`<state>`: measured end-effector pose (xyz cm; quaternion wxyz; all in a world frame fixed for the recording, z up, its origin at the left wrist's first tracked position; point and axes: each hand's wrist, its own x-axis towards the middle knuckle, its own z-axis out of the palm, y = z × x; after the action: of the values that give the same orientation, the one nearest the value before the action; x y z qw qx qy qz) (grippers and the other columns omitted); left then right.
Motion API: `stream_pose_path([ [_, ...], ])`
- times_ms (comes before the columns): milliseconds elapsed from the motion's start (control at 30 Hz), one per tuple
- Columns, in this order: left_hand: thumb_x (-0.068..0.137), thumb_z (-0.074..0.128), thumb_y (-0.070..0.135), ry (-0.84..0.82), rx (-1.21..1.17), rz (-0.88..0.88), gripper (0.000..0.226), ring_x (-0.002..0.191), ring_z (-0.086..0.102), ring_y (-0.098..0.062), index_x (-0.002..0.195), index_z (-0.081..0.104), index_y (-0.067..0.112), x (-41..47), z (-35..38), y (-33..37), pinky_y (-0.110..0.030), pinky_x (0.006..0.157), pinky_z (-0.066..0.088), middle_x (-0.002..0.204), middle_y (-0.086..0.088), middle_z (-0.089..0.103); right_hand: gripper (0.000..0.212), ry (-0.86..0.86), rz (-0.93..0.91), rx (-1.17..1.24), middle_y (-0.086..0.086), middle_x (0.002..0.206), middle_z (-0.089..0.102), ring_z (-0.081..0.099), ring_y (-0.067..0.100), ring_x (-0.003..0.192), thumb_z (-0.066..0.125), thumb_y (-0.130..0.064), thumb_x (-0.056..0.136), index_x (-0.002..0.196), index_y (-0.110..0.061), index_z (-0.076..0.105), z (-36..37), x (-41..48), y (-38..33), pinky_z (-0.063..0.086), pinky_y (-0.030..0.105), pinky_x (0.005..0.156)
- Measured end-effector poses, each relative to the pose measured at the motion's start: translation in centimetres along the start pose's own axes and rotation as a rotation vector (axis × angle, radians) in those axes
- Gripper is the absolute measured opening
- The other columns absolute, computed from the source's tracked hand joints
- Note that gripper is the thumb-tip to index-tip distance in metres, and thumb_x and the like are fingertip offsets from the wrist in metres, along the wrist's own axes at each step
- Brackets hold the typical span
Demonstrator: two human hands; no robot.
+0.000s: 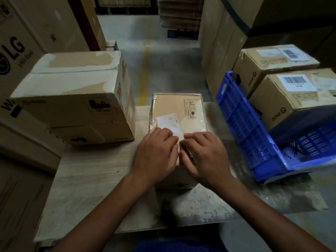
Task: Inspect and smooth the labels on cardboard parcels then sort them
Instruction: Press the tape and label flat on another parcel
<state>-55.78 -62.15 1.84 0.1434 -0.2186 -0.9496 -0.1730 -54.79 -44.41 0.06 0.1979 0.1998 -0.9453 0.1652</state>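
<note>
Smoothing step — left hand [156, 151] and right hand [205, 155] press the label [170, 124] on the cardboard parcel [189, 113], gripping nothing; sorting next probably needs a two-sided grip.

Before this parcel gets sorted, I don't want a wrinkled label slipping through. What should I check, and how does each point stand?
1. Both hands on the label: left hand and right hand press on the near end of the white label. Ok.
2. Label smooth: the far part looks flat, the near part is hidden under the hands. Cannot tell.
3. Print readable: blurred. Cannot tell.
4. Parcel lies flat on the table. Ok.
5. Room in the blue crate: its near part shows bare floor. Ok.
</note>
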Motion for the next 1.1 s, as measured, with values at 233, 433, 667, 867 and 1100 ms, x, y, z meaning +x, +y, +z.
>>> stream_pose_path([
  [233, 0.098, 0.03, 0.039, -0.196, -0.061, -0.09, 0.058, 0.143, 0.037, -0.028, 0.144, 0.051, 0.01, 2.6, 1.1, -1.6, -0.043, 0.119, 0.03, 0.153, -0.012, 0.044, 0.046, -0.19, 0.094, -0.033, 0.013, 0.141, 0.057, 0.05, 0.03, 0.135, 0.041, -0.042, 0.095, 0.128, -0.017, 0.061, 0.3, 2.7, -0.2, 0.038, 0.045, 0.111],
  [433, 0.094, 0.049, 0.027, -0.165, 0.042, -0.064, 0.028, 0.108, 0.053, -0.021, 0.112, 0.065, 0.014, 4.9, 0.2, -1.4, -0.035, 0.087, 0.048, 0.116, -0.005, 0.062, 0.034, -0.248, 0.085, -0.118, 0.003, 0.113, 0.06, 0.055, 0.022, 0.102, 0.039, -0.046, 0.091, 0.107, -0.022, 0.058, 0.0, 4.6, 0.3, 0.043, 0.035, 0.082],
  [667, 0.088, 0.038, 0.038, -0.154, -0.007, -0.108, 0.042, 0.133, 0.044, -0.026, 0.113, 0.064, 0.017, 7.0, 1.5, -2.6, -0.054, 0.116, 0.027, 0.14, -0.008, 0.055, 0.062, -0.368, 0.204, -0.062, 0.009, 0.165, 0.023, 0.017, 0.028, 0.153, 0.023, -0.046, 0.096, 0.152, -0.022, 0.034, 0.8, 6.4, 0.5, 0.016, 0.049, 0.122],
  [867, 0.085, 0.046, 0.035, -0.107, -0.159, -0.193, 0.031, 0.116, 0.051, -0.022, 0.1, 0.067, 0.019, 8.3, 1.8, -3.5, -0.056, 0.106, 0.036, 0.117, 0.0, 0.062, 0.068, -0.405, 0.217, -0.101, 0.009, 0.161, 0.033, 0.026, 0.027, 0.151, 0.016, -0.054, 0.091, 0.144, -0.02, 0.042, 0.7, 7.6, 0.3, 0.023, 0.051, 0.12],
  [1100, 0.096, 0.047, 0.06, 0.022, -0.775, -0.891, 0.061, 0.127, 0.052, -0.03, 0.143, 0.046, 0.021, 8.0, 3.2, -5.6, -0.046, 0.107, 0.043, 0.146, -0.008, 0.051, 0.07, -0.09, 0.753, 0.336, 0.009, 0.163, 0.025, 0.024, 0.028, 0.149, 0.052, -0.054, 0.097, 0.155, -0.022, 0.029, 1.4, 6.9, 1.1, 0.031, 0.046, 0.115],
])
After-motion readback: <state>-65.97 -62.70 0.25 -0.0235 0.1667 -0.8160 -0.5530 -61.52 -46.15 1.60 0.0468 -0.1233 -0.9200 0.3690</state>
